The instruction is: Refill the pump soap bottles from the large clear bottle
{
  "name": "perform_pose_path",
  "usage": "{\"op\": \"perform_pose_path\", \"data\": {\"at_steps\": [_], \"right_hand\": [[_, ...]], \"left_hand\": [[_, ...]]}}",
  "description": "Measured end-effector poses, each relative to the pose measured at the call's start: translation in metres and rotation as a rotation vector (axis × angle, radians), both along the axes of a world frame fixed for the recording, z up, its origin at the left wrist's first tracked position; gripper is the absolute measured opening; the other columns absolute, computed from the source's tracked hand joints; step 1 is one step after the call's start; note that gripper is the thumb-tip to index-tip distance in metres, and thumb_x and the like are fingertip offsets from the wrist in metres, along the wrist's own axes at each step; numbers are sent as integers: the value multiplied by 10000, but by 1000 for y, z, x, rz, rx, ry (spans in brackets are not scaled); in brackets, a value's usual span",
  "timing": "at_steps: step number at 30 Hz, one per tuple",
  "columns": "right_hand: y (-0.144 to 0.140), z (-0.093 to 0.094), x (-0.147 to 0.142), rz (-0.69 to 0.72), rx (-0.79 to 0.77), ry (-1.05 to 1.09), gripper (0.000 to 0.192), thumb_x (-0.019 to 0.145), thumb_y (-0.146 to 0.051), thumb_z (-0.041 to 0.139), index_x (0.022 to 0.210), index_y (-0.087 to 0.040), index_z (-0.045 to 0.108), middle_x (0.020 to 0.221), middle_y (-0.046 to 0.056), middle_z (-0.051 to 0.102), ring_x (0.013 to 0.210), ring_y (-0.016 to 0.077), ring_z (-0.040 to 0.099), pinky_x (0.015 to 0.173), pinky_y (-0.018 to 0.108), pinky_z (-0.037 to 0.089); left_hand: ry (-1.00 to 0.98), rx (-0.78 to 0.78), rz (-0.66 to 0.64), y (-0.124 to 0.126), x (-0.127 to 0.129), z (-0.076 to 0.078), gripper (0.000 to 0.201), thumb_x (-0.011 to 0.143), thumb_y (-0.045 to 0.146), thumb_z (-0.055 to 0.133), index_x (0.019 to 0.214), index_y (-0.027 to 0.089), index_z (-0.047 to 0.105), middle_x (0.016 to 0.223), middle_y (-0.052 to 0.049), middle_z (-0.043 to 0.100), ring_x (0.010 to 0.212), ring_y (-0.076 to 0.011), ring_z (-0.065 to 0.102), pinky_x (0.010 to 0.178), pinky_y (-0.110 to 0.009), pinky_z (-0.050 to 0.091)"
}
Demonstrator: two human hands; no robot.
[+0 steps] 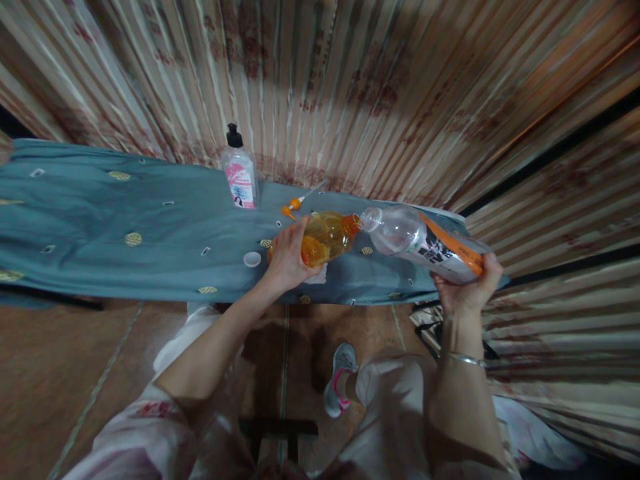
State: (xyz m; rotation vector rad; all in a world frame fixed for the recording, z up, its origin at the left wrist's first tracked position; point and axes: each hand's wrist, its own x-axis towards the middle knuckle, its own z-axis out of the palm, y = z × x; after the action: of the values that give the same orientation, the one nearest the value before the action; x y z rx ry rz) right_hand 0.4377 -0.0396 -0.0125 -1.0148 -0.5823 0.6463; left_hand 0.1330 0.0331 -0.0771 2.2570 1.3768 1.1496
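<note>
My left hand (pixel 287 257) grips a small bottle of orange liquid (pixel 327 237), tilted with its neck to the right. My right hand (pixel 467 283) holds a larger clear plastic bottle (pixel 425 243) with an orange, black and white label, tipped on its side. Its open mouth meets the small bottle's neck, both above the teal cloth surface (pixel 125 233). A white cap (pixel 252 259) lies on the cloth left of my left hand. An orange pump nozzle with a thin tube (pixel 295 205) lies behind the small bottle.
A clear pump bottle with a pink label and black top (pixel 240 170) stands at the back of the cloth. Striped curtains (pixel 350 87) hang behind and to the right. Brown floor and my shoe (pixel 340 380) are below.
</note>
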Motion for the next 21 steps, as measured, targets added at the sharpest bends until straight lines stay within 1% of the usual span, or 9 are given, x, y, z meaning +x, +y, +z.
{"op": "perform_pose_path", "data": {"at_steps": [7,12,17,19,21], "right_hand": [[0,1,0,8,-1,-9,399,668,-526,549,876,-195,630,703,-16,604,523,117,563,347,222,455],[0,1,0,1,0,-21,387,674,-533,540,852,-199,622,668,-27,595,475,107,534,301,207,407],[0,1,-1,-4,9,-2,398,653,-529,571,870,-198,613,691,-23,596,482,109,546,316,212,426],[0,1,-1,-5,5,10,396,661,-523,568,883,-197,612,711,-17,600,507,116,562,332,218,442],[0,1,-1,0,0,10,397,669,-519,560,887,-193,617,717,-11,603,531,123,574,352,228,462]], "left_hand": [[16,2,7,0,0,0,998,594,335,779,1427,201,246,1338,-143,500,1204,-336,498,1028,-506,398],[20,-4,10,-1,0,1,994,599,347,778,1425,201,244,1333,-147,499,1204,-345,498,1020,-514,404],[5,-13,5,0,0,0,1008,600,343,790,1430,268,222,1351,-125,493,1205,-349,499,1030,-514,398],[3,-16,2,0,0,0,1013,600,339,790,1431,266,215,1356,-125,491,1206,-353,497,1027,-521,395],[9,-15,2,0,0,0,1014,598,336,787,1431,237,217,1355,-134,491,1211,-356,492,1024,-523,397]]}}
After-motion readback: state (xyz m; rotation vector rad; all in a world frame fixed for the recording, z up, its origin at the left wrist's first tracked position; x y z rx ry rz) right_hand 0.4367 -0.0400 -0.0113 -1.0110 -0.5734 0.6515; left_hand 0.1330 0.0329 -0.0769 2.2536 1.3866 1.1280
